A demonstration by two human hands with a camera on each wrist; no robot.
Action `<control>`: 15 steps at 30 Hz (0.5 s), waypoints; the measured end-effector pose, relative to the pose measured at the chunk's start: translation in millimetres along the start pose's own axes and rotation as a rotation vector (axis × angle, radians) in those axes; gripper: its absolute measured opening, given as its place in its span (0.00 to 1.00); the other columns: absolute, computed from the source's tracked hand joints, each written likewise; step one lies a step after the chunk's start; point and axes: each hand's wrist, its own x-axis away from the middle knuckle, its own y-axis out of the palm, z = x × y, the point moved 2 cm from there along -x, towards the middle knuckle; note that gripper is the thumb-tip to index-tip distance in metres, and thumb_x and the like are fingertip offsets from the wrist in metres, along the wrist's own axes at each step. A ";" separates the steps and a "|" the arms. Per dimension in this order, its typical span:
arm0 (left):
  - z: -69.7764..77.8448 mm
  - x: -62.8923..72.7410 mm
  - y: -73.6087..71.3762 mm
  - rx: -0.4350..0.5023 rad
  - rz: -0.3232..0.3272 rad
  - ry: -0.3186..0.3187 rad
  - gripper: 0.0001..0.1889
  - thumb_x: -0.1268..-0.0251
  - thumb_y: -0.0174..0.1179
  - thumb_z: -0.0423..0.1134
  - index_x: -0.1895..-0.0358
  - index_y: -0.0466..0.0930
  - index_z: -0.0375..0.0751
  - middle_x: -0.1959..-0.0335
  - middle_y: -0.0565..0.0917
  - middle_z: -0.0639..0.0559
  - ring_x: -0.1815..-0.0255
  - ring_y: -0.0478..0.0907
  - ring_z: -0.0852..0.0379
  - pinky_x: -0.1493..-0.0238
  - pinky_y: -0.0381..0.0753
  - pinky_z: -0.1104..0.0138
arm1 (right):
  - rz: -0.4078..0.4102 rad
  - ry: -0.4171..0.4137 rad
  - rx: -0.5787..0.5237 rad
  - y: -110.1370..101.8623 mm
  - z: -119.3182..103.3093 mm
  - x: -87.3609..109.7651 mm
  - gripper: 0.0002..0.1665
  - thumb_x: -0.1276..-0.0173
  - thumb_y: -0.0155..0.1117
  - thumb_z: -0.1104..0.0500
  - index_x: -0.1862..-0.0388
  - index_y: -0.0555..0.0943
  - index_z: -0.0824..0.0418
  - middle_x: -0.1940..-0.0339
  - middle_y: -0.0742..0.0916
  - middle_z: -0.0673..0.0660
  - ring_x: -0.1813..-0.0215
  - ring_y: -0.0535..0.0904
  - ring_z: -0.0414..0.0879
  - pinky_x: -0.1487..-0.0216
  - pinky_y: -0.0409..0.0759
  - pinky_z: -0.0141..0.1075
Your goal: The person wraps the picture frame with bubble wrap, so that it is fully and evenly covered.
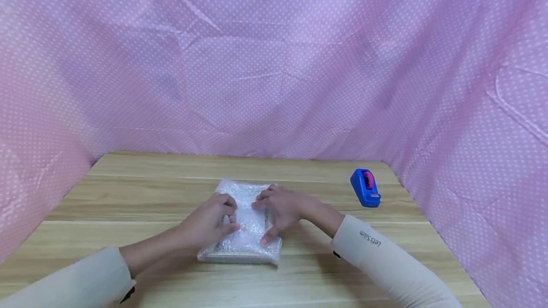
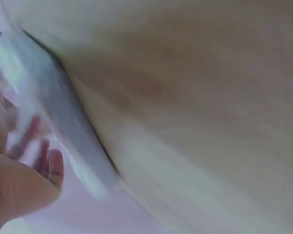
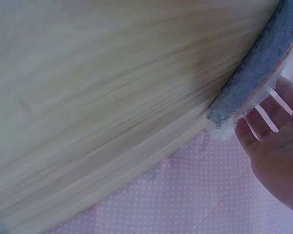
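While left hand [image 1: 211,218] bends fingers on one wrapped package [image 1: 249,221], right hand [image 1: 283,207] splays fingers.

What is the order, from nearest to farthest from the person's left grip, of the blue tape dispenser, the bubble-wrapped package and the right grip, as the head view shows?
1. Bubble-wrapped package: under the left grip.
2. Right grip: opposite, over the package's right side.
3. Blue tape dispenser: farther right, beyond the right grip.
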 end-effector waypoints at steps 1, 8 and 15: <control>-4.2 -3.8 -2.1 -0.038 -0.022 0.065 0.09 0.36 0.72 0.44 0.74 0.84 0.56 0.45 0.82 0.47 0.44 0.76 0.49 0.40 0.78 0.49 | 0.002 -0.003 0.005 -0.3 0.1 0.0 0.62 0.50 0.68 0.18 0.23 0.71 0.51 0.26 0.75 0.58 0.26 0.67 0.55 0.25 0.67 0.49; -30.6 -17.5 -4.7 -0.126 -0.171 0.288 0.12 0.25 0.58 0.54 0.65 0.85 0.56 0.31 0.76 0.34 0.24 0.60 0.28 0.27 0.47 0.28 | 0.007 -0.021 0.020 0.6 -2.1 -0.8 0.60 0.48 0.69 0.21 0.24 0.72 0.53 0.26 0.76 0.59 0.27 0.68 0.56 0.25 0.67 0.48; -36.0 -14.3 2.0 -0.266 -0.179 0.307 0.18 0.18 0.48 0.52 0.48 0.85 0.47 0.32 0.78 0.40 0.26 0.68 0.36 0.27 0.60 0.35 | 0.014 -0.035 0.027 -0.4 -1.7 -0.1 0.59 0.46 0.69 0.22 0.24 0.72 0.55 0.26 0.76 0.61 0.26 0.68 0.56 0.24 0.65 0.47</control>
